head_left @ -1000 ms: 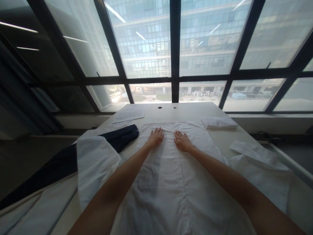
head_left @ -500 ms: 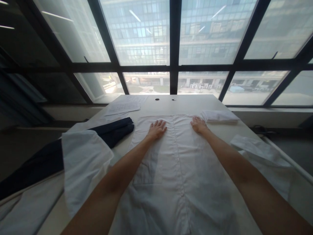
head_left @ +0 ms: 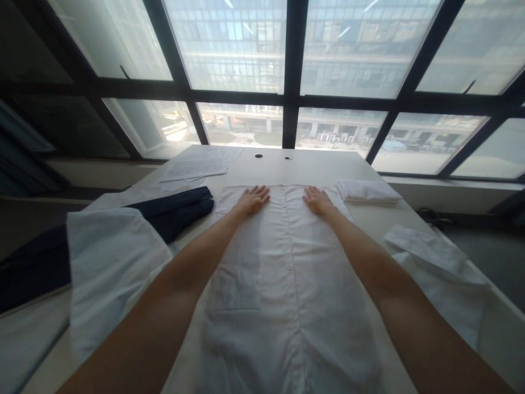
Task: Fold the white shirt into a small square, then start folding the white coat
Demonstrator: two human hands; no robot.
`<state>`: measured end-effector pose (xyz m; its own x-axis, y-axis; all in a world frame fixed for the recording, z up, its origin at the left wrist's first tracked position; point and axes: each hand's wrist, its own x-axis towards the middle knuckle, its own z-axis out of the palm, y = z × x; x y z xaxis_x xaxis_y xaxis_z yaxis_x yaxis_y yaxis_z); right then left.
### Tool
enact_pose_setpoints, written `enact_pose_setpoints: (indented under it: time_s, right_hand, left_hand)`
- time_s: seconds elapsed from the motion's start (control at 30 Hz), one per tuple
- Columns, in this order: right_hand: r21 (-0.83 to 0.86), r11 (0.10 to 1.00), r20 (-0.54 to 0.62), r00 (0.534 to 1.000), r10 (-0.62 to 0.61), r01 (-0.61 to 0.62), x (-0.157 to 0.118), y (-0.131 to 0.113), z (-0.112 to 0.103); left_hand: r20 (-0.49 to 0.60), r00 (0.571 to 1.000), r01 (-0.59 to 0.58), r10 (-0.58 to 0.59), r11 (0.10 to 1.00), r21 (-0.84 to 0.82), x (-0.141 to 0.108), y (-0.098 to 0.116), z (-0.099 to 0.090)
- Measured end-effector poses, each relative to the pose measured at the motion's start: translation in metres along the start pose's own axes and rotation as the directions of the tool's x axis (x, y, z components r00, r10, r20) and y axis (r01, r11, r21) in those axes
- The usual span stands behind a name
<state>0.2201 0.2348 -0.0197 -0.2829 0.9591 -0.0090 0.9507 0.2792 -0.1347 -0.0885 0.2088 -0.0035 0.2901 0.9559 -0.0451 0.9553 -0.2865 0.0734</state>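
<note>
A white garment (head_left: 274, 262), perhaps a lab coat, lies spread on the white table (head_left: 311, 164), with a seam down its middle and a pocket at lower left. Sleeve-like white cloth (head_left: 110, 262) reaches out on the left, and more white cloth (head_left: 438, 273) on the right. My left hand (head_left: 253, 200) rests flat near the garment's far edge, left of the seam, fingers spread. On the seam's other side my right hand (head_left: 317, 201) also presses flat on the fabric, fingers stretched out. Neither hand grips anything.
Dark navy cloth (head_left: 176, 210) lies to the left, partly under the white sleeve. Printed papers (head_left: 194, 168) are at the far left of the table. A folded white cloth (head_left: 369, 190) sits at the right. Large windows with black frames (head_left: 292, 71) stand behind the table.
My right hand has slid left, nearer the middle seam. My left hand stays flat on the cloth, slightly shifted. The camera view has also shifted a little.
</note>
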Motion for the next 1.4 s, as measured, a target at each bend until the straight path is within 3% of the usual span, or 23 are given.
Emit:
enact_pose_setpoints:
  time_s: [0.1,0.17,0.27,0.37,0.43,0.53,0.63,0.7,0.8,0.9,1.03,1.1,1.17,1.27,1.33,1.4]
  right_hand:
    - [-0.01,0.994,0.004,0.994,0.109,-0.108,-0.003,0.03,-0.008]
    - [-0.013,0.992,-0.009,0.992,0.129,-0.129,-0.004,0.029,-0.01]
    - [-0.01,0.997,-0.069,0.995,0.072,-0.072,-0.003,-0.009,-0.003]
    - [0.017,0.99,-0.108,0.985,-0.135,0.137,-0.003,-0.062,0.01]
    - [0.031,0.977,-0.096,0.973,-0.208,0.212,-0.004,-0.081,0.016]
    - [0.032,0.987,-0.064,0.986,-0.156,0.158,-0.007,-0.07,0.016]
    - [0.033,0.999,-0.047,0.999,-0.014,0.016,-0.011,-0.027,0.009]
    - [0.059,0.996,-0.056,0.996,0.072,-0.068,-0.014,0.0,0.003]
    - [0.096,0.987,-0.079,0.988,0.133,-0.126,-0.021,0.022,-0.001]
    - [0.112,0.981,-0.138,0.975,0.176,-0.161,-0.025,0.015,-0.003]
    - [0.144,0.972,-0.245,0.945,0.219,-0.188,-0.033,-0.031,-0.001]
    - [0.166,0.977,-0.262,0.949,0.178,-0.138,-0.044,-0.063,0.003]
    - [0.154,0.988,-0.254,0.967,0.039,0.001,-0.06,-0.092,0.01]
    - [0.098,0.982,-0.194,0.971,-0.138,0.159,-0.083,-0.11,0.02]
    - [0.061,0.986,-0.149,0.978,-0.144,0.154,-0.094,-0.098,0.021]
    - [0.027,0.996,-0.113,0.99,-0.079,0.083,-0.099,-0.07,0.018]
  left_hand:
    - [0.005,0.988,0.155,-0.155,0.988,0.001,-0.006,-0.041,-0.009]
    - [-0.014,0.981,0.194,-0.194,0.981,0.004,-0.01,-0.041,-0.011]
    - [-0.083,0.991,0.104,-0.103,0.995,0.005,-0.011,0.001,-0.004]
    - [-0.092,0.992,-0.09,0.088,0.996,-0.024,-0.009,0.054,0.011]
    - [-0.088,0.987,-0.138,0.135,0.99,-0.026,-0.01,0.068,0.018]
    - [-0.074,0.997,-0.03,0.03,1.0,-0.003,-0.018,0.039,0.016]
    - [-0.047,0.98,0.193,-0.192,0.981,0.03,-0.032,-0.019,0.006]
    - [-0.049,0.963,0.267,-0.265,0.963,0.041,-0.042,-0.051,-0.002]
    - [-0.059,0.954,0.296,-0.294,0.954,0.05,-0.052,-0.068,-0.009]
    - [-0.1,0.953,0.294,-0.286,0.954,0.065,-0.056,-0.048,-0.013]
    - [-0.203,0.954,0.231,-0.221,0.972,0.029,-0.065,0.018,-0.005]
    - [-0.188,0.959,0.212,-0.212,0.977,-0.021,-0.075,0.054,0.006]
    - [-0.183,0.966,0.179,-0.182,0.983,-0.034,-0.087,0.081,0.017]
    - [-0.205,0.968,0.142,-0.142,0.99,-0.016,-0.099,0.093,0.026]
    - [-0.2,0.971,0.133,-0.133,0.991,-0.011,-0.102,0.087,0.026]
    - [-0.186,0.974,0.129,-0.129,0.992,-0.015,-0.101,0.079,0.023]
